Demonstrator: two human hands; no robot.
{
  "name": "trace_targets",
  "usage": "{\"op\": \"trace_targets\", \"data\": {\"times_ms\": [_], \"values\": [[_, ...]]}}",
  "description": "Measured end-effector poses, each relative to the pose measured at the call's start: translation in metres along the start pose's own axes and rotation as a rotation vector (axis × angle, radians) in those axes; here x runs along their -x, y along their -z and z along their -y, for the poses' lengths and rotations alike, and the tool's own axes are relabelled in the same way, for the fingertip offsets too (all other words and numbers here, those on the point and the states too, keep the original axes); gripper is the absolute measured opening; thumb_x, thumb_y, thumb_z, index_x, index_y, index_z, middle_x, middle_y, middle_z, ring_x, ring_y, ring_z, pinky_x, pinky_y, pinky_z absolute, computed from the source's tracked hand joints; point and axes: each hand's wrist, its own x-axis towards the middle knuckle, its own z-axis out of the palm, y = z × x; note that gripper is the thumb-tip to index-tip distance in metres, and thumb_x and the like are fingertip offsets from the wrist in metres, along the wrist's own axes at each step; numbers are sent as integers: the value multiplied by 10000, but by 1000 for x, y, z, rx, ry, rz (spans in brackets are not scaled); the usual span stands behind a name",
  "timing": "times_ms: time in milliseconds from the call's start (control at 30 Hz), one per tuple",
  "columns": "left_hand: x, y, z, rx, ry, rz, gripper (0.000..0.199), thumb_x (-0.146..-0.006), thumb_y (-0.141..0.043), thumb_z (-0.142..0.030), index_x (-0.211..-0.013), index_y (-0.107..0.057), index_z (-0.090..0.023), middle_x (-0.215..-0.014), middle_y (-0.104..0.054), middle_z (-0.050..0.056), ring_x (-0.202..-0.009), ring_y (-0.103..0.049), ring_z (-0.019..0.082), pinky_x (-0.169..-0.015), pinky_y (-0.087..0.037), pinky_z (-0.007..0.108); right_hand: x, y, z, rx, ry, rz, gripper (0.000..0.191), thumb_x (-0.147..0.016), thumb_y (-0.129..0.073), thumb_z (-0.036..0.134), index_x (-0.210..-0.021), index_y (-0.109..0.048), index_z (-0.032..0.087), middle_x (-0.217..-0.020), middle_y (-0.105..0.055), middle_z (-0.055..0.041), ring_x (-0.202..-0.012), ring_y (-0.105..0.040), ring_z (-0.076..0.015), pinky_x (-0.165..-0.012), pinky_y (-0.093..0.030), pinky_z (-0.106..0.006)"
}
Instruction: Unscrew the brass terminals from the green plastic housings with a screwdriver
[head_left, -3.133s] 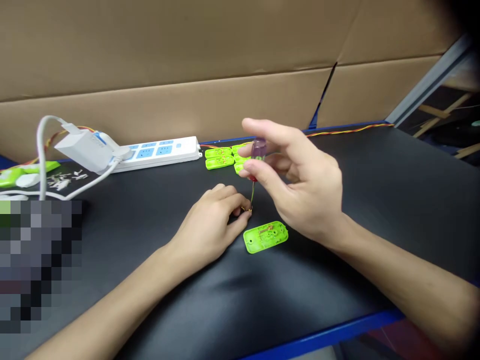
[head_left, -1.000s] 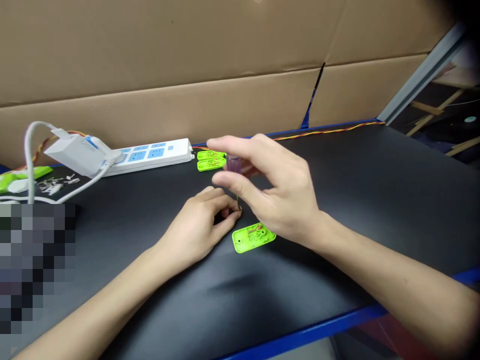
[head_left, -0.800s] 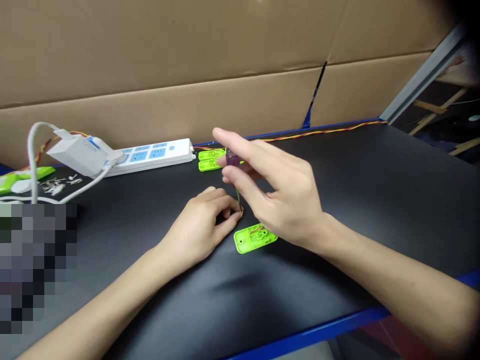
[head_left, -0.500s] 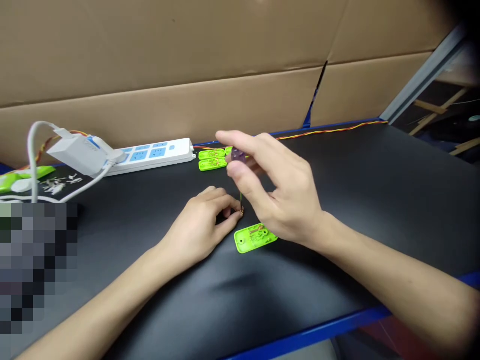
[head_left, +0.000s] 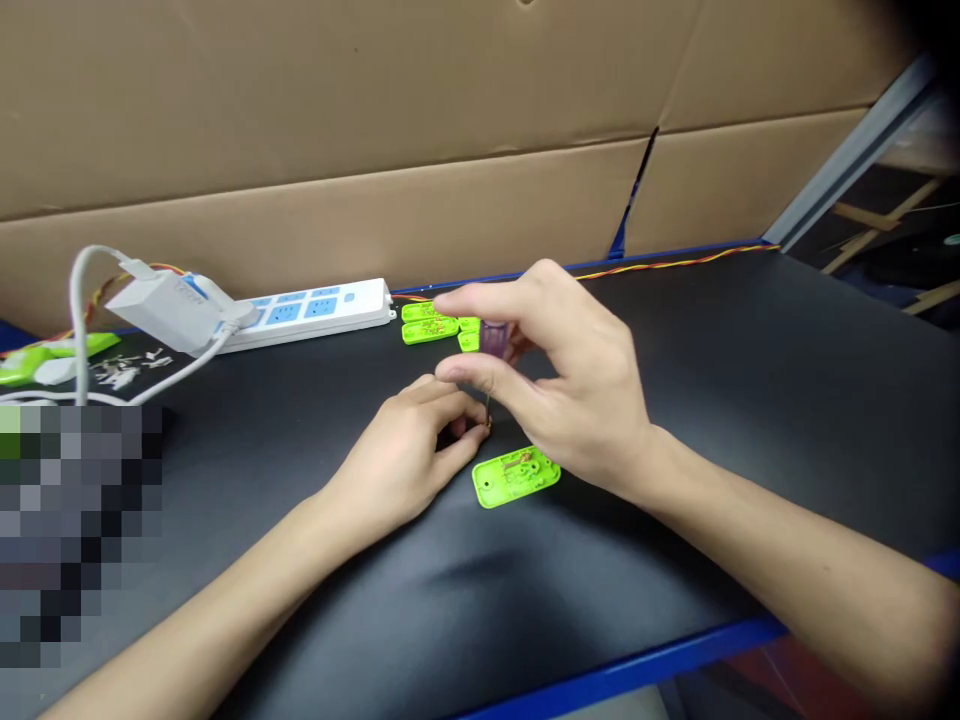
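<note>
My left hand (head_left: 409,450) rests on the black table top, thumb and forefinger pinching a small brass-coloured part (head_left: 490,425). Above that part stands a screwdriver (head_left: 493,338) with a translucent purple handle, its thin shaft pointing down to the part. My right hand (head_left: 574,375) is around the handle, its thumb and forefinger spread while the other fingers are curled behind, partly hidden. Just below the hands lies a bright green plastic half-shell (head_left: 516,478) with brass pieces inside, open side up.
More green shells (head_left: 430,328) lie near the back edge. A white power strip (head_left: 315,315) with a plugged-in adapter (head_left: 161,310) stands back left, beside small white scraps (head_left: 124,372). Cardboard (head_left: 450,110) rises behind. Twisted red-yellow wires (head_left: 675,262) run along the back edge.
My right thumb and forefinger have moved apart, and more of the purple handle shows between them. My left hand keeps its pinch. The view has shifted slightly.
</note>
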Motion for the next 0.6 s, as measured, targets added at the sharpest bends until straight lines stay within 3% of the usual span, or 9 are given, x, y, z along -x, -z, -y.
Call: {"op": "trace_targets", "data": {"times_ms": [100,200,467,600], "values": [[-1,1,-1,5,-10,9,141,-912,-557,-269,-865,-668,-194,-831,-654,20,-875,-607,195,-768,-480,306,1,0,1,-25,14,44,331,-958,-476,219,-1240,-617,121,-943,-680,-81,-825,-655,-145,-827,-579,-292],[-1,1,-2,13,-9,13,138,-909,-559,-261,-857,-661,-184,-844,-653,29,-884,-599,199,-776,-478,312,4,-2,0,-66,35,35,394,-951,-415,116,-1321,-547,149,-1099,-705,-74,-947,-689,-133,-913,-574,-272],[0,1,-2,10,-17,7,119,-900,-557,-213,-817,-634,-176,-811,-642,8,-780,-560,157,-715,-442,276,4,-3,-1,-42,38,19,357,-949,-466,122,-1287,-571,175,-1021,-726,-41,-844,-701,-112,-871,-602,-258],[0,4,0,18,-32,15,95,-902,-559,-205,-876,-646,-180,-834,-644,-1,-796,-572,149,-729,-447,267,4,-2,-2,-45,38,36,352,-951,-466,124,-1287,-567,96,-1027,-723,-79,-834,-703,-118,-851,-604,-250]]}}
